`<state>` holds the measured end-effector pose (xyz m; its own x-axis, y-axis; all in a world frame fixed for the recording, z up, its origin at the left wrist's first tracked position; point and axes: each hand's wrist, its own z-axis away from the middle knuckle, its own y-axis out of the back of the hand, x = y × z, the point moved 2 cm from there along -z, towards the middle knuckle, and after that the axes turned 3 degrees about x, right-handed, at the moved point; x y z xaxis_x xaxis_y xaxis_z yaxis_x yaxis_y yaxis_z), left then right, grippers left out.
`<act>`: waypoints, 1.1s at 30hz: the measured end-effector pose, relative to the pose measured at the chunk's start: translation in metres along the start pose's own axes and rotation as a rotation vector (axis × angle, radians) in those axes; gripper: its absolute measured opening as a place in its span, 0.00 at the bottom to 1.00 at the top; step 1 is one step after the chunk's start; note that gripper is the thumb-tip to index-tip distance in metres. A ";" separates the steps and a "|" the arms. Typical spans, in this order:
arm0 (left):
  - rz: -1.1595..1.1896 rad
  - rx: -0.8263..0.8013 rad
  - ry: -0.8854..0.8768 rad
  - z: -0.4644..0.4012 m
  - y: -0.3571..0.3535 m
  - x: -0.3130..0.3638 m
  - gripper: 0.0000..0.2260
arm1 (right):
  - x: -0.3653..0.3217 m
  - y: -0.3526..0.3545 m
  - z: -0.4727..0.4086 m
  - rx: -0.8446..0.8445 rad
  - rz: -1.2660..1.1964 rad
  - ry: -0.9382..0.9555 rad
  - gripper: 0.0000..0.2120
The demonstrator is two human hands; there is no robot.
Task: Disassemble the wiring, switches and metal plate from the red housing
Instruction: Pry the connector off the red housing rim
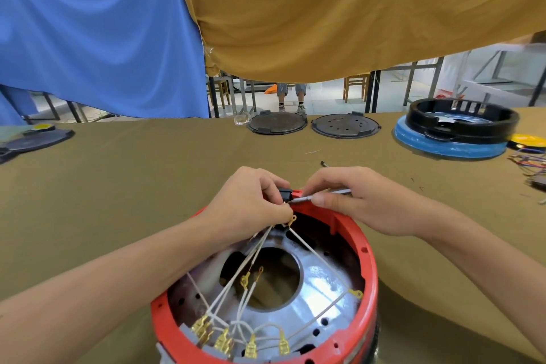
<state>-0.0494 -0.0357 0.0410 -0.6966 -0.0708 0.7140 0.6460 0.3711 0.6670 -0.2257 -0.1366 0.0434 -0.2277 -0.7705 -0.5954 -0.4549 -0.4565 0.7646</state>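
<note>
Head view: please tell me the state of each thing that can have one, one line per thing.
Red housing: open side up, metal plate inside.
Metal plate: seated in the housing.
White wires: several ends loose, bunch lifted.
Black switch: at the far rim, pinched by the left hand.
Left hand: grips switch and wires.
Right hand: holds a screwdriver, tip at the switch.

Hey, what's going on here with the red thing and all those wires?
A person is taking apart a red housing on a cloth-covered table. The left hand pinches a small black switch and a bunch of white wires at the far rim. The right hand works a thin screwdriver against it. The metal plate is still inside, and the wires stay plugged in along the near rim.
</note>
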 end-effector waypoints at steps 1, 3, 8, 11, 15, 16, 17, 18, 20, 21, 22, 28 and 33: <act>0.003 -0.003 0.002 0.000 0.000 0.000 0.14 | 0.001 0.002 -0.002 -0.024 -0.050 -0.007 0.07; 0.007 -0.011 0.003 -0.001 0.000 0.000 0.14 | 0.004 0.004 -0.007 -0.062 -0.149 -0.025 0.07; 0.021 -0.039 0.016 -0.001 0.002 0.000 0.13 | 0.008 0.006 -0.012 -0.075 -0.253 -0.030 0.07; 0.017 -0.046 0.018 -0.001 0.003 0.000 0.13 | 0.009 0.006 -0.013 -0.077 -0.263 -0.026 0.07; 0.019 -0.058 0.028 -0.001 0.004 0.000 0.12 | 0.008 0.005 -0.009 -0.052 -0.229 -0.014 0.07; 0.030 -0.072 0.042 -0.002 0.006 -0.001 0.12 | 0.008 0.005 -0.006 -0.035 -0.220 -0.008 0.08; 0.045 -0.090 0.062 -0.002 0.009 0.000 0.11 | 0.007 0.006 -0.003 -0.014 -0.222 -0.001 0.08; 0.061 -0.113 0.083 -0.003 0.014 0.000 0.10 | 0.006 0.006 0.000 0.013 -0.237 0.007 0.08; 0.094 -0.170 0.109 -0.004 0.026 0.002 0.09 | 0.004 0.005 0.005 0.079 -0.294 0.012 0.08; 0.135 -0.194 0.114 -0.005 0.033 0.003 0.07 | 0.004 0.005 0.006 0.123 -0.323 0.006 0.08; 0.196 -0.203 0.115 -0.005 0.040 0.005 0.04 | 0.004 0.004 0.007 0.173 -0.348 -0.006 0.08; 0.483 -0.137 0.079 -0.008 0.042 0.004 0.15 | -0.003 -0.001 0.005 0.317 -0.629 -0.158 0.07; 0.760 -0.145 0.100 -0.011 0.034 -0.003 0.06 | -0.007 -0.001 0.006 0.381 -0.702 -0.203 0.08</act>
<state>-0.0216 -0.0326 0.0639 -0.0194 0.0682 0.9975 0.9740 0.2267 0.0034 -0.2288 -0.1277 0.0455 0.0840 -0.2502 -0.9645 -0.8019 -0.5916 0.0836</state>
